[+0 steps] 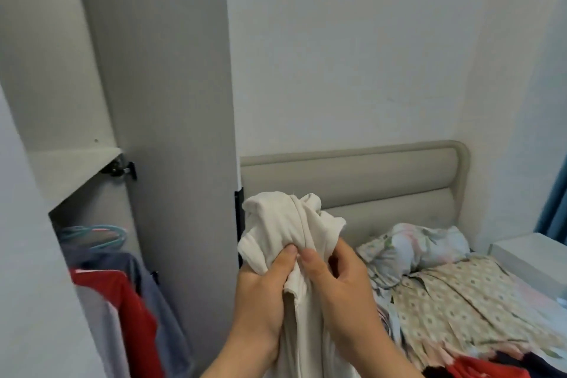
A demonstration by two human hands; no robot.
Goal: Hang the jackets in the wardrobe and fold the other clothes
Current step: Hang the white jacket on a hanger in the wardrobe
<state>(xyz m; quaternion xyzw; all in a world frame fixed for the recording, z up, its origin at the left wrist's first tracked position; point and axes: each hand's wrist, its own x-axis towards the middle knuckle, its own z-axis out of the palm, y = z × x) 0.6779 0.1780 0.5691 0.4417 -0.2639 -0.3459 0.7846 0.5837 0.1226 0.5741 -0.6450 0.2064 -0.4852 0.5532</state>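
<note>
Beside an open wardrobe (pixel 101 224), the left hand (pixel 264 291) and right hand (pixel 340 285) pinch a soft cream garment (pixel 288 224), bunched above and hanging straight down.

No legible text, labels, brands or numbers anywhere in view. Cream garment (pixel 285 224): plain fabric, no print or tag readable. Patterned cloth (pixel 445 301) on the bed: repeating motif only, no lettering. Red garment (pixel 129 307) hanging in the wardrobe: plain, nothing readable.
</note>
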